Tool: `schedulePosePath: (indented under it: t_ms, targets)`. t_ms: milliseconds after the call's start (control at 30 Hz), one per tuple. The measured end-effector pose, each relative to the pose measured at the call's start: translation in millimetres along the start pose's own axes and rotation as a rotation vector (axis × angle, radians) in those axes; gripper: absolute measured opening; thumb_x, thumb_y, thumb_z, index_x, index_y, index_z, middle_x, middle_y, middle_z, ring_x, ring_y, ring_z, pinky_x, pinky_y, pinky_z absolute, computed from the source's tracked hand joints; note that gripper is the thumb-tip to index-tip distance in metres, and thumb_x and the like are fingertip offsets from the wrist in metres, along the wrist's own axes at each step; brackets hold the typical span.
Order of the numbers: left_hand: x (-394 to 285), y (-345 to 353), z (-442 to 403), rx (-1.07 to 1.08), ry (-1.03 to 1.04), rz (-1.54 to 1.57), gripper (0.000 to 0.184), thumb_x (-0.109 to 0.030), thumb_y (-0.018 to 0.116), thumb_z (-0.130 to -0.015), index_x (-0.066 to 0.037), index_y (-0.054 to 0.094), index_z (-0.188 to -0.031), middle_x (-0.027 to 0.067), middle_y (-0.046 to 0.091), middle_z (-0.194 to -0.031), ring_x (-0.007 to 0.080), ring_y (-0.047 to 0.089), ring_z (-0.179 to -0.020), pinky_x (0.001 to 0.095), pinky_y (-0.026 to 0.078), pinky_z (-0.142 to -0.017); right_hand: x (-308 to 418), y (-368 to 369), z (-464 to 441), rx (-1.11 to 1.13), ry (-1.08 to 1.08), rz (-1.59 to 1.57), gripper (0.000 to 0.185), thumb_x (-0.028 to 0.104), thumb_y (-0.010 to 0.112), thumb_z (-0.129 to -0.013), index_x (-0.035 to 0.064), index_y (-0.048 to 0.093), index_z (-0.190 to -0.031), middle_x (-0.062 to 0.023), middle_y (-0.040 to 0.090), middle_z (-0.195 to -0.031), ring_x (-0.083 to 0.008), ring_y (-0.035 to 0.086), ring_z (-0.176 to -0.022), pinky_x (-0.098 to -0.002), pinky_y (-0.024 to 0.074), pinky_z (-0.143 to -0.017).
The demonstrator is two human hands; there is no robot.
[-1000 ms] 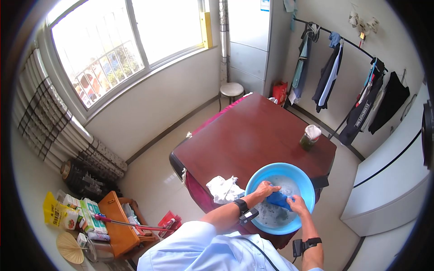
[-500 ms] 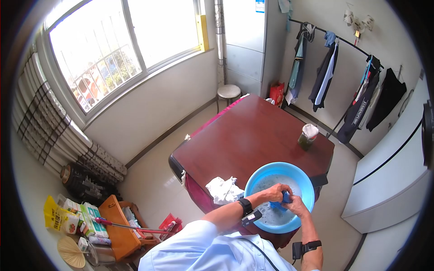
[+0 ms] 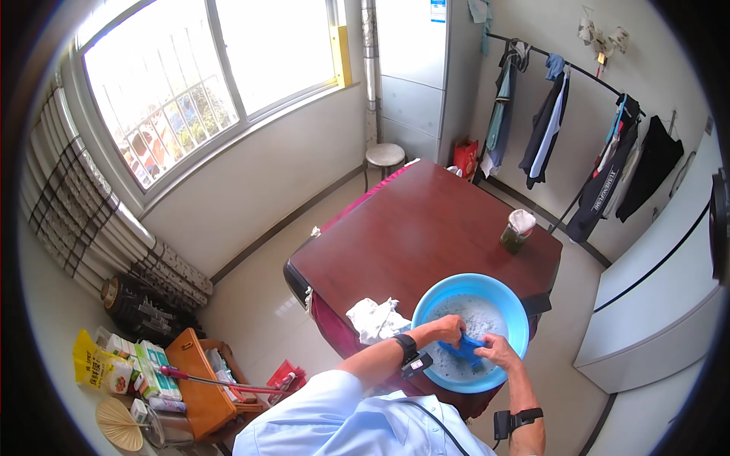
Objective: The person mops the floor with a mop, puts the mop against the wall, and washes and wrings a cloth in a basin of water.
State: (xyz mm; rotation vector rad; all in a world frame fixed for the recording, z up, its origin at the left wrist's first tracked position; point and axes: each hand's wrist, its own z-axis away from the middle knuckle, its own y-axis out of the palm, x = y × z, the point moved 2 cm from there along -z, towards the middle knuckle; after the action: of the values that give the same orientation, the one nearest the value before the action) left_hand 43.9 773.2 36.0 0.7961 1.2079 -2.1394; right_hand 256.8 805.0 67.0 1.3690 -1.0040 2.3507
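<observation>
A light-blue plastic basin (image 3: 430,292) of sudsy water (image 3: 479,311) stands at the near corner of the dark red table (image 3: 403,235). Stretched between my hands, low over the suds, is a wet blue cloth (image 3: 465,349). My left hand (image 3: 449,328) grips its left end with curled fingers. At the other end, my right hand (image 3: 499,352) pinches the cloth near the basin's right side. Left of the basin a crumpled white cloth (image 3: 374,321) lies at the table edge.
A jar with a white cover (image 3: 518,228) stands on the table's right side. A round stool (image 3: 385,155) is beyond the far edge. Clothes hang on a rack (image 3: 544,129) at the back right. An orange wooden cabinet (image 3: 199,387) stands at lower left.
My hands have moved apart, the left one going left and my right staying near its place. The blue cloth, bunched between them before, is now drawn out lower over the water.
</observation>
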Motion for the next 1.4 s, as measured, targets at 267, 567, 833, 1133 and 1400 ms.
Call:
schedulePosePath:
  t_ms: [267, 567, 833, 1133, 1400]
  targets:
    - [20, -10, 7, -0.029, -0.081, 0.099, 0.050, -0.021, 0.081, -0.065, -0.005, 0.069, -0.111, 0.0174, 0.070, -0.104, 0.0327, 0.066, -0.100, 0.0406, 0.052, -0.086, -13, -10, -5, -0.137, 0.098, 0.470, 0.032, 0.016, 0.067, -0.073, 0.0026, 0.067, -0.102, -0.0154, 0.070, -0.085, -0.0345, 0.067, -0.090, -0.0402, 0.0518, -0.083]
    - [34, 12, -1, -0.143, -0.195, 0.050, 0.088, -0.054, 0.065, -0.082, 0.001, 0.034, -0.144, 0.0251, 0.058, -0.126, 0.0401, 0.056, -0.118, 0.0430, 0.049, -0.094, -28, 45, -22, -0.061, 0.259, 0.719, 0.079, 0.032, 0.075, -0.074, 0.0074, 0.039, -0.139, -0.0300, 0.050, -0.128, -0.0456, 0.059, -0.108, -0.0498, 0.0486, -0.093]
    - [34, 21, 9, -0.018, -0.004, 0.784, 0.089, -0.046, 0.071, -0.081, -0.008, 0.029, -0.150, 0.0162, 0.046, -0.142, 0.0297, 0.052, -0.124, 0.0338, 0.043, -0.104, 1, 55, -36, -0.078, 0.043, -0.142, 0.027, 0.017, 0.072, -0.075, 0.0006, 0.065, -0.095, -0.0104, 0.064, -0.081, -0.0225, 0.064, -0.078, -0.0349, 0.0520, -0.071]
    - [55, 84, -80, 0.255, 0.472, 1.618, 0.028, -0.017, 0.065, -0.088, -0.008, 0.057, -0.113, 0.0069, 0.063, -0.100, 0.0170, 0.062, -0.095, 0.0332, 0.051, -0.085, 71, 52, -41, -0.680, -0.133, 0.091, 0.038, 0.033, 0.065, -0.087, -0.0032, 0.062, -0.077, -0.0239, 0.061, -0.069, -0.0382, 0.061, -0.066, -0.0474, 0.0469, -0.064]
    - [1, 72, -64, -0.149, -0.306, 1.171, 0.035, -0.029, 0.051, -0.096, -0.002, 0.057, -0.118, 0.0153, 0.065, -0.105, 0.0255, 0.065, -0.098, 0.0389, 0.053, -0.080, 24, 43, -68, -0.912, -0.037, 0.110, 0.034, 0.028, 0.058, -0.089, -0.0044, 0.065, -0.079, -0.0289, 0.063, -0.076, -0.0474, 0.061, -0.074, -0.0537, 0.0463, -0.071]
